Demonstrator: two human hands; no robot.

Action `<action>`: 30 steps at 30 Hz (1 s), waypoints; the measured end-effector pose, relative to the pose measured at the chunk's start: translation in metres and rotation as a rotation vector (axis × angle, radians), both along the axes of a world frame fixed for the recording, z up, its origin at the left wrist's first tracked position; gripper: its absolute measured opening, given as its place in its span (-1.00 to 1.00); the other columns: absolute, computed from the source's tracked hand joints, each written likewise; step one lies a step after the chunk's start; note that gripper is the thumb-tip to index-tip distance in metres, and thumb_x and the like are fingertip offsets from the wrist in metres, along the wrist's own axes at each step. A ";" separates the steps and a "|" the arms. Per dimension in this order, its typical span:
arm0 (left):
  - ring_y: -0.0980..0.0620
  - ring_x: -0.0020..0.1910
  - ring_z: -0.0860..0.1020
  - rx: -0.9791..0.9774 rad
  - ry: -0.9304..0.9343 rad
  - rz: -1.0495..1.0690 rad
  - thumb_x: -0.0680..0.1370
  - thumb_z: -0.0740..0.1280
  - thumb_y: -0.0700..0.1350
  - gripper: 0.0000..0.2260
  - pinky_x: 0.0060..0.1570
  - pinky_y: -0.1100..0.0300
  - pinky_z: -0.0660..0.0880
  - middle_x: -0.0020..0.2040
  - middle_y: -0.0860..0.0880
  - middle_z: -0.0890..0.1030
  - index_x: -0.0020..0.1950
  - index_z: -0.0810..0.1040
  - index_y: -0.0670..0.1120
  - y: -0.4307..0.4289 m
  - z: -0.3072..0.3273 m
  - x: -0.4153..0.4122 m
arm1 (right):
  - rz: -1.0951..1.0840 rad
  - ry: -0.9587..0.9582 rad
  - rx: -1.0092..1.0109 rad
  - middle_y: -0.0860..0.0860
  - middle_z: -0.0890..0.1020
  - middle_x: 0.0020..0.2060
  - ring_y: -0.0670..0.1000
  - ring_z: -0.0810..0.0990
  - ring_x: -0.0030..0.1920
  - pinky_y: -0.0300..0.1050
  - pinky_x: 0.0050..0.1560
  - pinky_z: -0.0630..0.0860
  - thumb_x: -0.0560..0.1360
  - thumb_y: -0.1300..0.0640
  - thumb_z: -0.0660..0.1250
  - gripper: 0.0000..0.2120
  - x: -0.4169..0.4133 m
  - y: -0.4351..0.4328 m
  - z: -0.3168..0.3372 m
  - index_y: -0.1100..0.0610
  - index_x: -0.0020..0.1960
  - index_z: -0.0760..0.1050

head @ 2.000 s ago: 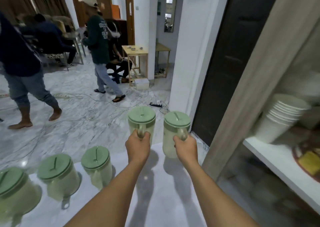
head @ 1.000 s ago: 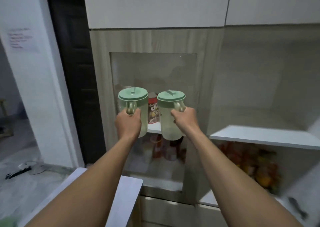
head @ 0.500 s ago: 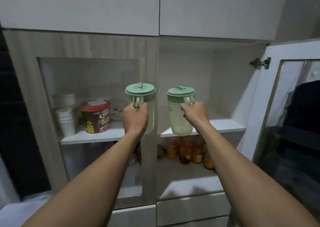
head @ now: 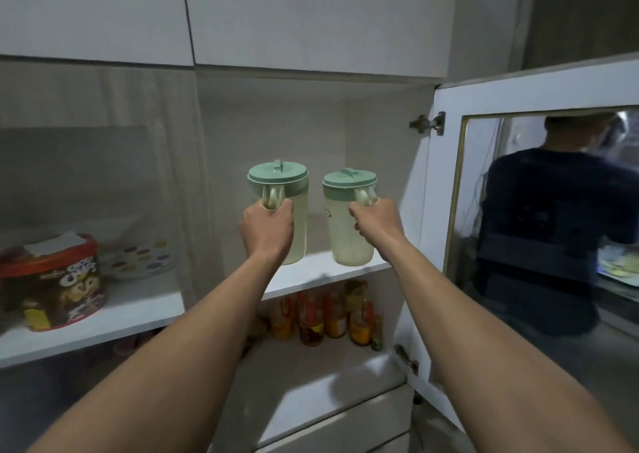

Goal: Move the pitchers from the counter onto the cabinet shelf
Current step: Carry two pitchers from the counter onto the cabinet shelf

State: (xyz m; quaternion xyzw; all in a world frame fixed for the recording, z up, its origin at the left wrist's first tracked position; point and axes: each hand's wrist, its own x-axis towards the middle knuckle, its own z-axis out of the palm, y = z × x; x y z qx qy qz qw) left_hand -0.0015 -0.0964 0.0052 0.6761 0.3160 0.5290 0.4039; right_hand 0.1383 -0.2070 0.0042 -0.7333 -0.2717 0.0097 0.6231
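Pitchers (head: 349, 224): translucent cylinders, smooth round green lids.

The left hand (head: 268, 229) covers the lower handle and part of the wall of the left pitcher (head: 288, 210); the right hand (head: 375, 222) hides the handle of the right pitcher (head: 347, 224). Whether either base touches the shelf (head: 311, 273) cannot be told. Both forearms run off the bottom edge. The cereal tub (head: 52, 283) at lower left and the bottles (head: 325, 314) below are blurred, their labels unreadable.
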 end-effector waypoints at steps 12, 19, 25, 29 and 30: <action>-0.11 -0.43 0.45 -0.066 0.026 0.070 0.39 0.29 0.00 -0.73 -0.38 0.10 0.38 -0.48 -0.06 0.50 -0.39 0.50 -0.16 0.079 -0.022 0.170 | 0.021 0.037 0.046 0.04 0.61 -0.39 0.08 0.58 -0.34 -0.05 -0.24 0.48 0.36 0.14 0.36 -0.90 0.177 0.089 -0.015 0.07 -0.33 0.55; -0.16 -0.29 0.61 -0.146 -0.001 0.120 0.44 0.33 0.01 -0.75 -0.32 0.11 0.46 -0.33 -0.14 0.63 -0.29 0.58 -0.15 0.134 -0.046 0.252 | 0.065 0.066 0.017 0.03 0.61 -0.39 0.11 0.64 -0.29 0.10 -0.13 0.62 0.33 0.03 0.36 -0.86 0.257 0.154 -0.049 0.08 -0.32 0.56; -0.23 -0.22 0.59 -0.142 0.043 0.128 0.45 0.30 -0.02 -0.78 -0.29 0.13 0.43 -0.25 -0.19 0.64 -0.23 0.57 -0.16 0.181 -0.066 0.308 | 0.079 0.088 -0.009 0.18 0.70 -0.26 0.22 0.68 -0.21 0.07 -0.21 0.59 0.40 0.11 0.35 -0.85 0.314 0.201 -0.072 0.18 -0.21 0.62; -0.19 -0.15 0.62 -0.155 0.140 0.176 0.50 0.29 0.05 -0.74 -0.08 0.02 0.58 -0.14 -0.17 0.67 -0.10 0.60 -0.14 0.210 -0.078 0.345 | 0.073 0.070 -0.056 0.21 0.71 -0.23 0.25 0.70 -0.16 0.11 -0.19 0.61 0.46 0.13 0.36 -0.84 0.353 0.232 -0.082 0.14 -0.28 0.56; -0.19 -0.15 0.63 -0.165 0.132 0.175 0.48 0.29 0.06 -0.74 -0.07 -0.02 0.60 -0.15 -0.16 0.67 -0.11 0.60 -0.13 0.218 -0.081 0.355 | 0.066 0.076 -0.061 0.21 0.71 -0.23 0.23 0.71 -0.17 0.15 -0.15 0.62 0.46 0.13 0.36 -0.84 0.364 0.240 -0.085 0.13 -0.28 0.56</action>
